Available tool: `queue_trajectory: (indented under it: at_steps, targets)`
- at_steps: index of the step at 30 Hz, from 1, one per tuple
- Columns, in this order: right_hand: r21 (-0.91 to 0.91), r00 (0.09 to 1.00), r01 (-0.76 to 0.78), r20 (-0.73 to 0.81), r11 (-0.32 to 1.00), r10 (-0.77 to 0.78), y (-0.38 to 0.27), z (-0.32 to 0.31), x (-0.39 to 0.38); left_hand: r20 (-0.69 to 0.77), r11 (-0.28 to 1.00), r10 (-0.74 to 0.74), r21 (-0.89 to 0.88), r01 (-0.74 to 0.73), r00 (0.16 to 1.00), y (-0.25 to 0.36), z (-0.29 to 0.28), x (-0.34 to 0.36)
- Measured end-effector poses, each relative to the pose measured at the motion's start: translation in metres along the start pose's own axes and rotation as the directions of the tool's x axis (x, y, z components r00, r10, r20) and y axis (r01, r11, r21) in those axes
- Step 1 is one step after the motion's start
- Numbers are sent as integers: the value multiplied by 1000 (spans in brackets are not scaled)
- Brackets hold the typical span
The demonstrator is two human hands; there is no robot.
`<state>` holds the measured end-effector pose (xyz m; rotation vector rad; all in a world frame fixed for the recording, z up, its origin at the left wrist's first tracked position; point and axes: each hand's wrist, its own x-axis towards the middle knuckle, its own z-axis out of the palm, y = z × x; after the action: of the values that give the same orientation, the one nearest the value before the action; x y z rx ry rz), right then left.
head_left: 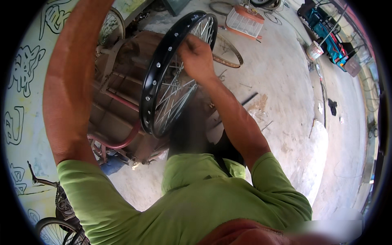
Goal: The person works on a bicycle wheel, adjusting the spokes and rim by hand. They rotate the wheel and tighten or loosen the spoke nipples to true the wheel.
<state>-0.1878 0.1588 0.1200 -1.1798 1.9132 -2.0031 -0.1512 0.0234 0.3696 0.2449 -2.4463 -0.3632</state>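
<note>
Forearm (68,94) blocking wall (34,122), wheel (157,65), perhaps basket (244,23)

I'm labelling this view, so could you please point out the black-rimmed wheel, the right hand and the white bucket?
Black-rimmed wheel (151,90), head view: outer face of the rim.
Right hand (197,58), head view: back of the hand.
White bucket (314,51), head view: side wall.

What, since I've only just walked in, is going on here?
A person in a green shirt has their right hand at a black spoked wheel, fingers curled by its rim; the exact grip is hidden. The wheel is tilted, its outer rim bare. The left arm extends past the picture's top edge, so the left hand is out of view.
</note>
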Motion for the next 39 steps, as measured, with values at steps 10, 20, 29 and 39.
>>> queue_trajectory:
  at_steps: [10, 20, 29, 39]
  targets:
    - [205, 992, 99, 52, 974, -112, 8, 9, 0, 260, 974, -161, 195, 112, 952, -16, -1, 1]
    - [111, 997, 77, -26, 991, -75, 13, 0, -1, 414, 976, -103, 216, 12, 905, -54, 42, 5]
    - [134, 992, 128, -12, 983, -128, 12, 8, 5, 319, 982, -61, 191, -1, 946, -102, 100, 18]
    - [91, 985, 157, -87, 983, -149, 7, 6, -4, 242, 948, 314, -137, -288, 918, -23, 71, -134]
